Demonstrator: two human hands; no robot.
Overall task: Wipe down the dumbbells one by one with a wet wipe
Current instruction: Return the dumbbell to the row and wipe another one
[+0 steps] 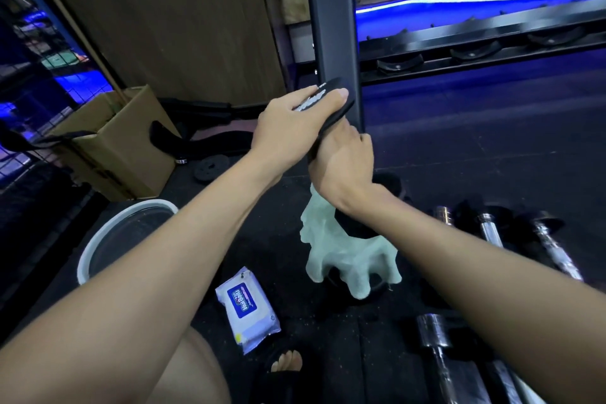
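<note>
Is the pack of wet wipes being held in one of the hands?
No, the pack of wet wipes lies on the floor, while both hands grip the dumbbell.

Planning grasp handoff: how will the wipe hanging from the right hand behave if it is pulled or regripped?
Likely floppy: the wipe hangs in limp folds below the right hand. Probably light, since it drapes freely. It may cling or snag, as it drapes against the dumbbell end.

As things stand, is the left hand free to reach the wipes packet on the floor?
Probably not yet: the left hand grips the top end of the dumbbell. The wipes packet lies unobstructed below the left forearm, so it must let go first.
</note>
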